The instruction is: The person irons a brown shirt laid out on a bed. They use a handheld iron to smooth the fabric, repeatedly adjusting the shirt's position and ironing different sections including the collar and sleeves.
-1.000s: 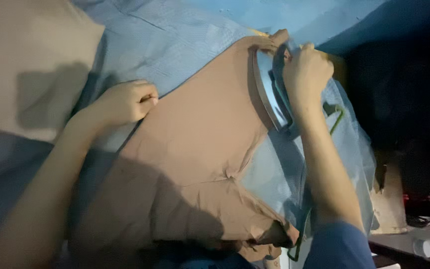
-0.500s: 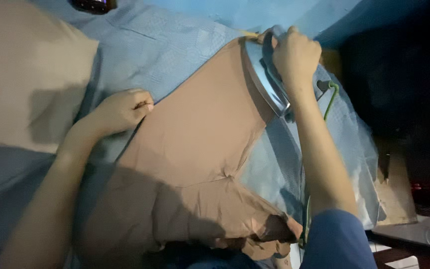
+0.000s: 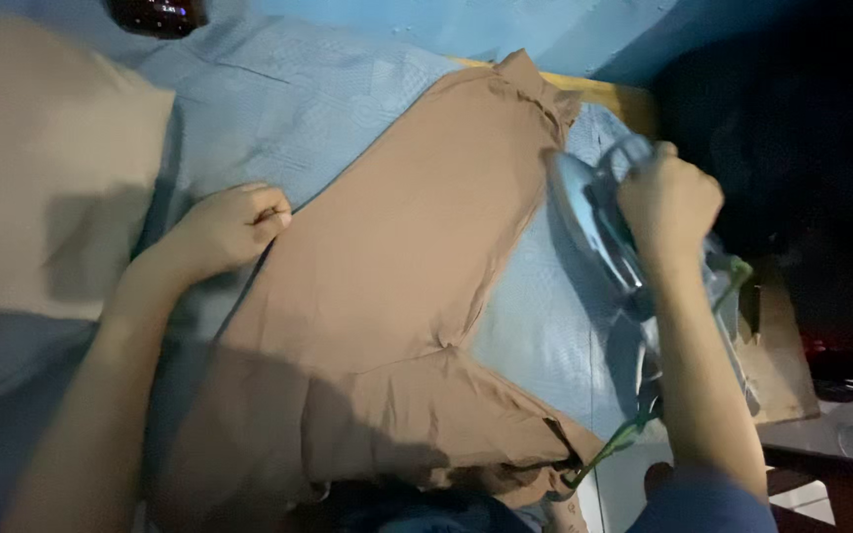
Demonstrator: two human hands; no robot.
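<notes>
A brown garment (image 3: 387, 306) lies spread on a blue cloth-covered surface (image 3: 318, 89). My left hand (image 3: 224, 229) pinches the garment's left edge and holds it flat. My right hand (image 3: 665, 202) grips the handle of a clothes iron (image 3: 589, 222), whose silvery soleplate is tilted up beside the garment's right edge, off the fabric. A green cord (image 3: 624, 434) runs from the iron down toward the garment's lower corner.
A folded beige cloth (image 3: 41, 168) lies at the left. A dark small device (image 3: 155, 15) sits at the top edge. A brown board (image 3: 777, 365) and a yellow edge (image 3: 604, 94) show at the right, with dark space beyond.
My right hand has moved the iron off the garment's top right part, toward the right and nearer me. The collar end now lies uncovered. My left hand stays on the left edge.
</notes>
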